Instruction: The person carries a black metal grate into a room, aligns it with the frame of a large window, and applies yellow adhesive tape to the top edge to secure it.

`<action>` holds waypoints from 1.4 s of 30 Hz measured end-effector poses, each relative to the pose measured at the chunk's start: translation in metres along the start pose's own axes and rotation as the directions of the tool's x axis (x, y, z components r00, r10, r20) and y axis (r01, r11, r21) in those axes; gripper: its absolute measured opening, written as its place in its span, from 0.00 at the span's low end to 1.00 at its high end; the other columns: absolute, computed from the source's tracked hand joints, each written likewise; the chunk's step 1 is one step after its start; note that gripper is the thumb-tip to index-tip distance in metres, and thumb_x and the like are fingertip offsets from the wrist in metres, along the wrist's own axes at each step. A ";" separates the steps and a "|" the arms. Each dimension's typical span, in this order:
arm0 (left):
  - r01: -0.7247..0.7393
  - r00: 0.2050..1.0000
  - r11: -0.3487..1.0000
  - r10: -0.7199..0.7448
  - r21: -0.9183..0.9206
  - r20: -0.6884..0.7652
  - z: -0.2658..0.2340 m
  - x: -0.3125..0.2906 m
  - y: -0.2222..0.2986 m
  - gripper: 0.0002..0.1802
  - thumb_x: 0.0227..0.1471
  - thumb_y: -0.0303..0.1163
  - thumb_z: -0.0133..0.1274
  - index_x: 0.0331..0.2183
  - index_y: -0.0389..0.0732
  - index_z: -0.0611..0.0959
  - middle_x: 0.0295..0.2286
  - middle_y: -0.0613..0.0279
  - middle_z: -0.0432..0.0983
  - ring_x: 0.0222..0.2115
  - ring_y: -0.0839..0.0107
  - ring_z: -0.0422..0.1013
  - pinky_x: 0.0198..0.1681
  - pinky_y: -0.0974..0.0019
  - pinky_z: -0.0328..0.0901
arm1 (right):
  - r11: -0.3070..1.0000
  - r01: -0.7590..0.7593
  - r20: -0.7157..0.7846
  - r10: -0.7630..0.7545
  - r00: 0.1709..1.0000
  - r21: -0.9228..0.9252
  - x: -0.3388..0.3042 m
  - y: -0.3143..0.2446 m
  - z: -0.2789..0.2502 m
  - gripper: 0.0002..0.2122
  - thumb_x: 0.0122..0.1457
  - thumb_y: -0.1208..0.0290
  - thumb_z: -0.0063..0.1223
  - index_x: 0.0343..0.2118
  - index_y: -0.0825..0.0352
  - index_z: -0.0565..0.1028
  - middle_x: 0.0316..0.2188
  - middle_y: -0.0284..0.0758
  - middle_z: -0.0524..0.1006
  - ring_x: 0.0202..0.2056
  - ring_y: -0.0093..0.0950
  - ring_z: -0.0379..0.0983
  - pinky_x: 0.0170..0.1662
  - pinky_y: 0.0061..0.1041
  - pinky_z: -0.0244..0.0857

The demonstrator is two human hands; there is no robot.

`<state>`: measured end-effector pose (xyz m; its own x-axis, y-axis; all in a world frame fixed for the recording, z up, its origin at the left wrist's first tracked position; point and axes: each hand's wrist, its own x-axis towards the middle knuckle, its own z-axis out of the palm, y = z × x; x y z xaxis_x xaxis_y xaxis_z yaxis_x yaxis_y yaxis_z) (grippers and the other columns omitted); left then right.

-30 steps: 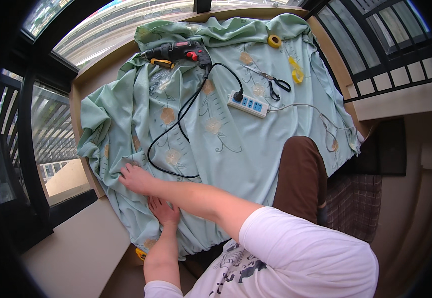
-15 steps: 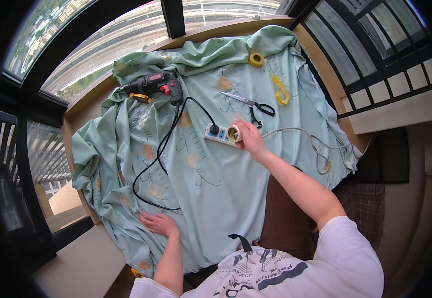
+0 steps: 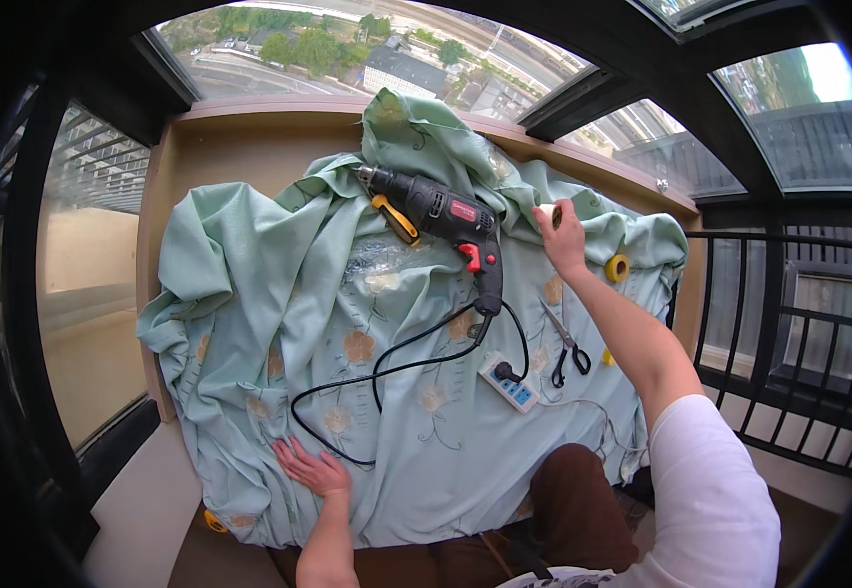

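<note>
My right hand [image 3: 562, 240] is raised over the far side of the green flowered cloth [image 3: 485, 461], closed around a small roll of tape [image 3: 556, 216]; the fingers cover most of the roll. On the near left of the cloth my left hand [image 3: 314, 470] lies flat, fingers spread, holding nothing. A black and red corded power drill [image 3: 453, 218] rests left of my right hand, its bit end toward the far left. Under its front lies a yellow-and-black handled tool [image 3: 397, 220]. A yellow tape roll [image 3: 618, 268] sits right of my right forearm.
Black-handled scissors [image 3: 568, 345] lie beside a white power strip [image 3: 510, 384], where the drill's black cable [image 3: 409, 365] is plugged in. Clear crumpled plastic [image 3: 379, 257] is near the drill. A wooden ledge [image 3: 250, 147] and windows surround the cloth; black railings [image 3: 789, 316] stand at right.
The view has turned toward the left. My right hand has moved with the tape roll from above the power strip to the far side of the cloth. My left hand stays flat.
</note>
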<state>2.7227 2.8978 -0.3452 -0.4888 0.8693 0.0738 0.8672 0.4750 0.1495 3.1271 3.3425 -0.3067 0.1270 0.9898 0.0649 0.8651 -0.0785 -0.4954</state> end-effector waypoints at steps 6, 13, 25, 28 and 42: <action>-0.027 0.999 0.999 0.028 -0.042 0.037 0.004 0.019 0.007 0.32 0.61 0.40 0.37 0.61 0.30 0.62 0.61 0.37 0.56 0.64 0.38 0.51 0.65 0.37 0.46 | 0.929 -0.158 -0.340 0.038 0.940 -0.334 -0.019 0.105 0.025 0.23 0.59 0.51 0.58 0.46 0.65 0.69 0.43 0.45 0.69 0.49 0.47 0.64 0.54 0.43 0.59; -0.029 0.998 0.999 0.029 0.016 0.050 0.001 0.016 0.007 0.32 0.60 0.37 0.37 0.62 0.29 0.60 0.61 0.37 0.55 0.63 0.37 0.52 0.65 0.39 0.46 | 0.949 -0.101 -0.330 -0.003 0.944 -0.297 -0.024 0.097 0.037 0.22 0.57 0.54 0.59 0.45 0.66 0.70 0.42 0.45 0.67 0.47 0.47 0.64 0.53 0.43 0.59; -0.332 0.340 0.865 -0.262 0.376 0.903 -0.101 0.111 0.051 0.28 0.53 0.37 0.52 0.54 0.34 0.73 0.52 0.42 0.70 0.47 0.46 0.72 0.50 0.51 0.68 | 0.946 -0.227 -0.235 0.172 0.957 -0.230 -0.017 0.077 0.022 0.23 0.54 0.48 0.59 0.43 0.62 0.68 0.41 0.40 0.67 0.45 0.42 0.64 0.50 0.43 0.59; -0.445 0.346 0.878 -0.011 0.175 0.938 -0.131 0.160 0.143 0.13 0.54 0.36 0.52 0.35 0.36 0.83 0.31 0.48 0.80 0.33 0.50 0.77 0.37 0.51 0.70 | 0.961 -0.229 -0.238 0.189 0.953 -0.154 -0.012 0.083 0.008 0.22 0.55 0.48 0.58 0.42 0.61 0.69 0.41 0.38 0.67 0.45 0.40 0.64 0.49 0.42 0.59; -0.974 0.002 0.063 0.963 -0.219 0.268 0.044 0.193 0.652 0.32 0.58 0.38 0.49 0.64 0.49 0.65 0.64 0.66 0.59 0.66 0.64 0.53 0.68 0.53 0.47 | 0.858 -0.465 -0.502 0.311 0.807 -0.218 -0.167 0.369 -0.164 0.19 0.49 0.57 0.68 0.37 0.61 0.72 0.35 0.38 0.67 0.39 0.42 0.64 0.45 0.42 0.62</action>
<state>3.1977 3.3808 -0.2769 0.8598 0.4963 -0.1203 0.5100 -0.8463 0.1536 3.5047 3.1288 -0.3578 0.6146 0.7151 0.3330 0.7888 -0.5540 -0.2662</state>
